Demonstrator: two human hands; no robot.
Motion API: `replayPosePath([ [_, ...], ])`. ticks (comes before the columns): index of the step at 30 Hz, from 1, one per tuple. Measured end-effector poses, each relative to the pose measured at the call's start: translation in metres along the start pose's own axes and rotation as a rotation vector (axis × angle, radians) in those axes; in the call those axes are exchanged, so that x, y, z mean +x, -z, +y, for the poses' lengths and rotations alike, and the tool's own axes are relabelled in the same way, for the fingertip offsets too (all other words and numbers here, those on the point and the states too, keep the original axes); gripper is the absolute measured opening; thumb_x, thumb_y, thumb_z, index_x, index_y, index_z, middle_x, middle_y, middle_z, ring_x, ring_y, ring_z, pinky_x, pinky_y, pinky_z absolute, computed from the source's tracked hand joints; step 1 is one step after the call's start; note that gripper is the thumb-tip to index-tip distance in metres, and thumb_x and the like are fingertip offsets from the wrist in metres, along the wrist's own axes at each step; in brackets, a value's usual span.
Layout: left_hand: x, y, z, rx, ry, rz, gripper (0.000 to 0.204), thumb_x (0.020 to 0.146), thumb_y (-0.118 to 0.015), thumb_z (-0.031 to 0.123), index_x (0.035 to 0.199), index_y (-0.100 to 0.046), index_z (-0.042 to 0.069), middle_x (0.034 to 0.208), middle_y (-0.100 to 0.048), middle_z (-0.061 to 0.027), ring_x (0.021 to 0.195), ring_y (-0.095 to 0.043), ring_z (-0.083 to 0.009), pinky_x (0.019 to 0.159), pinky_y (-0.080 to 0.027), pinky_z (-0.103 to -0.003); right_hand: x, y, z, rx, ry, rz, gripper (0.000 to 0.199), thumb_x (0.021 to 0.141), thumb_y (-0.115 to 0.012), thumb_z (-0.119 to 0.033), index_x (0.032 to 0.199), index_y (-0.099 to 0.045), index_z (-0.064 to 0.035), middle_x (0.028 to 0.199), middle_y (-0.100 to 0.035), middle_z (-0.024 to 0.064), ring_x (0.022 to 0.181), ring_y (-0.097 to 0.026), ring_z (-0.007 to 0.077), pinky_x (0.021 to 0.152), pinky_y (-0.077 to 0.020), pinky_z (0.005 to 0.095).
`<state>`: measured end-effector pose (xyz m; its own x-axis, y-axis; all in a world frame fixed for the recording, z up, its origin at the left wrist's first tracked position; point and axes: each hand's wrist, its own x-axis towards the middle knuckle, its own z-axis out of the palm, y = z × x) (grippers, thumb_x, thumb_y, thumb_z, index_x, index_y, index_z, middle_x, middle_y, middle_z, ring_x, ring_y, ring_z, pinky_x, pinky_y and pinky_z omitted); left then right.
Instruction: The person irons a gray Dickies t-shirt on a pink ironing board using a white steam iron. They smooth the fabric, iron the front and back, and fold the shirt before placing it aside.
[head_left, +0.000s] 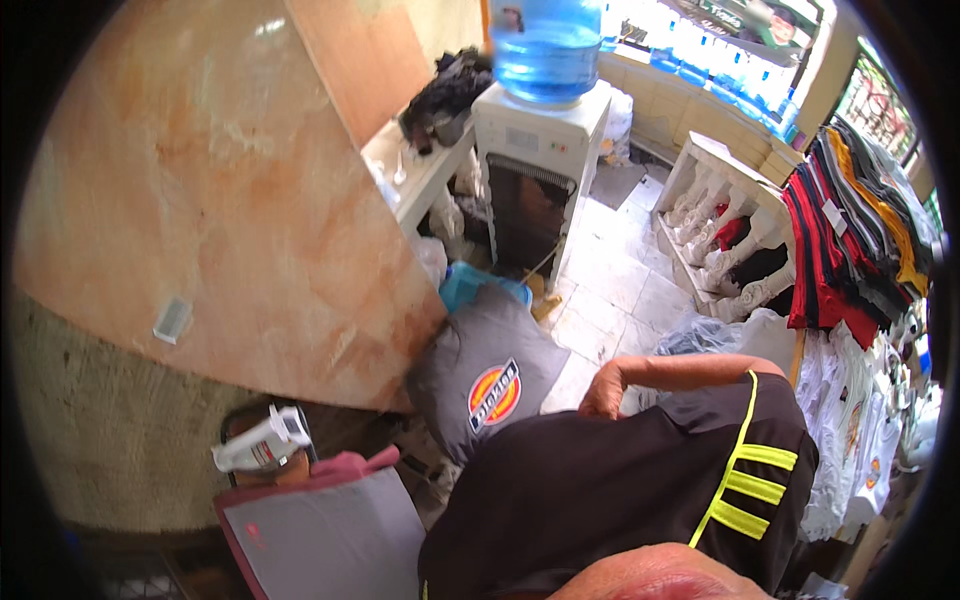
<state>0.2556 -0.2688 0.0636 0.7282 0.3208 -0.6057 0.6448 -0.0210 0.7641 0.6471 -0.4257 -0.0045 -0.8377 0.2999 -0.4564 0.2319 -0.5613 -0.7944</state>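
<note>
Beyond black shirt (pixel 600 480), right hand (pixel 601 392) bent at wrist, partly hidden.

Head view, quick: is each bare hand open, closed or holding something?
Left hand: not in view.
Right hand: partly hidden by the black shirt with yellow stripes; can't tell if open, closed or holding anything.

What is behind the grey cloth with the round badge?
Behind the grey cloth, part of a turquoise object shows past its top edge, with the white water dispenser farther back. The turquoise object's lower part is covered, and the cloth hides whatever is beneath it.
</note>
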Motion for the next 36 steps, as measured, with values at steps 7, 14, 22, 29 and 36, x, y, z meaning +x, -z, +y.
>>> replayPosePath([
  [7, -0.045, -0.026, -0.025, 0.048, 0.057, 0.003, 0.025, 0.091, -0.067, 0.028, 0.108, -0.069, 0.010, 0.105, -0.067, -0.0060, 0.091, -0.060, -0.0194, 0.082, -0.047, -0.038, 0.003, 0.010, -0.037, 0.008, -0.005, 0.044, 0.028, 0.081, -0.072, -0.006, 0.107, -0.068, 0.0024, 0.088, -0.071, 0.0063, 0.072, -0.063, 0.0127, 0.059, -0.0518, 0.0294],
  [14, -0.109, -0.066, -0.045, 0.003, 0.276, 0.026, 0.022, 0.091, -0.067, 0.025, 0.107, -0.070, 0.010, 0.101, -0.068, -0.0053, 0.087, -0.060, -0.0185, 0.079, -0.047, -0.037, -0.017, 0.004, -0.035, 0.078, -0.079, 0.220, 0.024, 0.081, -0.072, -0.007, 0.104, -0.069, 0.0008, 0.085, -0.071, 0.0067, 0.070, -0.061, 0.0117, 0.059, -0.0499, 0.0290],
  [22, -0.170, -0.147, -0.068, -0.175, 0.468, 0.046, 0.019, 0.092, -0.067, 0.021, 0.106, -0.070, 0.010, 0.097, -0.069, -0.0046, 0.083, -0.061, -0.0175, 0.077, -0.048, -0.034, -0.010, 0.007, -0.055, -0.059, -0.158, 0.242, 0.020, 0.081, -0.072, -0.008, 0.100, -0.071, -0.0010, 0.081, -0.070, 0.0072, 0.067, -0.060, 0.0107, 0.058, -0.0476, 0.0286],
  [29, -0.181, -0.163, -0.078, -0.263, 0.469, 0.053, 0.016, 0.092, -0.067, 0.018, 0.105, -0.070, 0.009, 0.094, -0.069, -0.0040, 0.079, -0.061, -0.0166, 0.074, -0.048, -0.032, 0.019, 0.029, -0.097, -0.246, -0.210, 0.224, 0.017, 0.081, -0.072, -0.010, 0.097, -0.073, -0.0026, 0.078, -0.070, 0.0076, 0.065, -0.058, 0.0097, 0.058, -0.0457, 0.0282],
  [36, -0.197, -0.116, -0.113, -0.277, 0.354, 0.303, 0.014, 0.092, -0.067, 0.015, 0.104, -0.070, 0.009, 0.090, -0.070, -0.0034, 0.075, -0.062, -0.0157, 0.072, -0.049, -0.030, 0.109, 0.057, -0.169, -0.697, -0.173, 0.256, 0.014, 0.081, -0.072, -0.011, 0.093, -0.074, -0.0042, 0.074, -0.069, 0.0080, 0.063, -0.057, 0.0088, 0.057, -0.0438, 0.0278],
])
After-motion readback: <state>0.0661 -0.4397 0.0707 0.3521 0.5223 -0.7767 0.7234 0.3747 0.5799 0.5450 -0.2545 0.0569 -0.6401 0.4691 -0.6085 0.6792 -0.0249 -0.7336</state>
